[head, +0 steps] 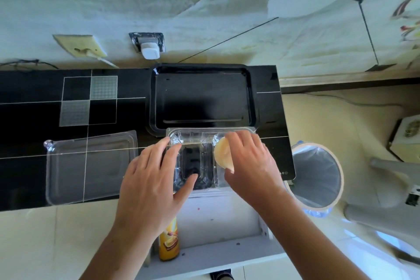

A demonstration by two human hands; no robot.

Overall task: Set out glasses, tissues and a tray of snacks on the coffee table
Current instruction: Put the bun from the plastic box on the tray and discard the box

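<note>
A clear plastic snack container with compartments sits at the front edge of the black counter, just in front of an empty black tray. My right hand holds a stack of pale round chips over the container's right compartment. My left hand rests on the container's left side, fingers spread, the thumb reaching into the middle compartment. A yellow chips can stands below the counter, partly hidden by my left wrist.
The container's clear lid lies on the black counter to the left. A lined waste bin stands on the floor at the right, beside a grey stool. A wall socket with a white plug sits behind the tray.
</note>
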